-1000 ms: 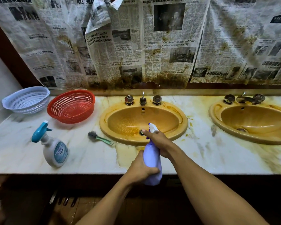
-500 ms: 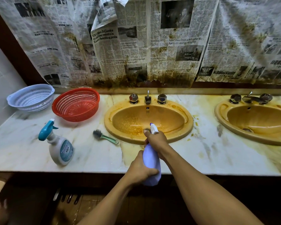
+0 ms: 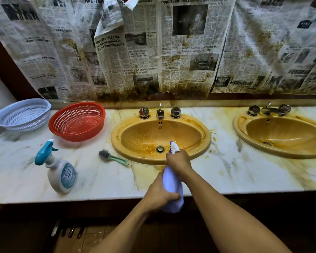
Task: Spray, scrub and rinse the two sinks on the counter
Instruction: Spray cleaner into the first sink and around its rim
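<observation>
Right grip (image 3: 179, 161) atop spray bottle (image 3: 171, 185), at sink (image 3: 115, 138)

Your left hand (image 3: 159, 196) and right hand (image 3: 179, 163) hold the spray bottle (image 3: 171, 181) over the counter's (image 3: 244, 176) front edge. Just beyond your grip lies the near sink (image 3: 206, 141), with its tap (image 3: 160, 113) behind it. The second sink (image 3: 238, 128) sits far right. Left of your grip lies a brush (image 3: 115, 158), and farther left stands a trigger bottle (image 3: 59, 172). Behind them sit the inner basket (image 3: 77, 121) and the outer basket (image 3: 22, 114).

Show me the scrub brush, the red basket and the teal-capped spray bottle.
scrub brush (image 3: 104, 153), head view, on its dark bristles.
red basket (image 3: 80, 121), head view, on its inner mesh wall.
teal-capped spray bottle (image 3: 67, 175), head view, on its label.
</observation>
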The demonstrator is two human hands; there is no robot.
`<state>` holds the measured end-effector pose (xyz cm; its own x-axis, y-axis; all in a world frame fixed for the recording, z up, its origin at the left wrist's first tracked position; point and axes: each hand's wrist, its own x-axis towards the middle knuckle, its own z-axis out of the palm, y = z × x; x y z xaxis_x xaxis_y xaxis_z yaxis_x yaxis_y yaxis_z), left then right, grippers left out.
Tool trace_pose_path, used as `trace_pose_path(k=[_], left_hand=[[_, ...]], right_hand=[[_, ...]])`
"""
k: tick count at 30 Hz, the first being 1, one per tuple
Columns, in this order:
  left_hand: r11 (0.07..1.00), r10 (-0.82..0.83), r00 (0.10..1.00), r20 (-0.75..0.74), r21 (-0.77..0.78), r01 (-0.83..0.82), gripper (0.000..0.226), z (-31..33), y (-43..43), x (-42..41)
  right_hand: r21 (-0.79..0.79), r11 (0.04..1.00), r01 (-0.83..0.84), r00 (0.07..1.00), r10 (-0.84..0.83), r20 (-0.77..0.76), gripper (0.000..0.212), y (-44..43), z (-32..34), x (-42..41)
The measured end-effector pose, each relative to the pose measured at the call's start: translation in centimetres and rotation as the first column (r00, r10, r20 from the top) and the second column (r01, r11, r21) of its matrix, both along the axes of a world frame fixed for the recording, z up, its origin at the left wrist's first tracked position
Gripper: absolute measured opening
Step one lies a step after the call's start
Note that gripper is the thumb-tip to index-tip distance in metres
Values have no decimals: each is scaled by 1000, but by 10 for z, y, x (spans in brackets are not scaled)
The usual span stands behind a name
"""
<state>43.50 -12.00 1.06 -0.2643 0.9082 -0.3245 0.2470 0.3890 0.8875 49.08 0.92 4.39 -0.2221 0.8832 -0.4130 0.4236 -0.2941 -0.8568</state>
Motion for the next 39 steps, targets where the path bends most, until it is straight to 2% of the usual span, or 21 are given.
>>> trace_pose_path(k=[3, 5, 7, 10, 12, 14, 16, 18, 19, 22, 23, 27, 30, 32, 34, 35, 37, 39], left_hand=[[999, -30, 1000, -8, -22, 30, 94, -1, 2, -1], [999, -44, 999, -7, -19, 43, 96, -1, 4, -1], [998, -62, 998, -5, -8, 62, 98, -2, 6, -4], [994, -113, 993, -30, 3, 113, 98, -3, 10, -9], [991, -135, 990, -50, 3, 135, 97, -3, 11, -11], [989, -145, 988, -60, 0, 146, 97, -2, 11, -12], [989, -148, 987, -59, -9, 148, 97, -4, 9, -14], [990, -142, 988, -60, -6, 142, 99, -6, 8, -16], [990, -139, 988, -60, -6, 139, 100, -7, 8, -18], [994, -110, 993, -39, -6, 110, 98, -10, 7, -23], [995, -101, 994, -32, -6, 100, 97, -9, 7, -24], [998, -63, 998, -16, -11, 62, 97, -7, 10, -30], [995, -88, 996, 7, -44, 89, 89, 0, 12, -31], [985, -154, 988, 31, -75, 156, 94, 0, 14, -31], [980, -172, 971, 168, -75, 187, 96, 2, 16, -36], [990, -106, 946, 306, -56, 129, 90, 5, 19, -39], [997, 72, 854, 515, -20, -72, 66, 16, 28, -46], [981, 148, 825, 545, 23, -191, 50, 30, 42, -50]], right_hand=[[68, 997, 26, 995, -33, 98, 16, -2, 4, 3], [101, 995, -17, 991, 4, 132, 17, 1, 5, 5], [42, 995, -86, 996, 86, -11, 41, 5, 3, 9], [-117, 976, -182, 936, 136, -325, 40, 7, 5, 19], [-95, 980, -177, 908, 125, -400, 51, 5, 7, 21], [-86, 990, -112, 946, 80, -314, 56, 5, 7, 17], [-97, 995, -10, 982, -8, -189, 42, 5, 2, 11], [-80, 996, 33, 989, -45, -144, 28, 2, -1, 8], [-59, 998, 20, 987, -29, -161, 30, 1, -1, 7], [-32, 994, -104, 961, 93, -259, 65, -3, 0, 5], [-35, 988, -150, 954, 135, -267, 66, -5, 4, 6], [-84, 977, -196, 946, 166, -278, 25, -13, 2, 18], [-20, 993, -118, 943, 106, -316, 26, -18, -9, 25], [54, 994, -98, 950, 109, -292, 28, -19, -11, 30], [103, 986, -132, 962, 152, -227, 39, -17, -10, 35], [119, 980, -157, 964, 178, -197, 44, -15, -11, 40], [141, 967, -211, 963, 230, -139, 42, -10, -9, 52], [149, 944, -296, 945, 312, -101, 42, -3, -8, 64]])
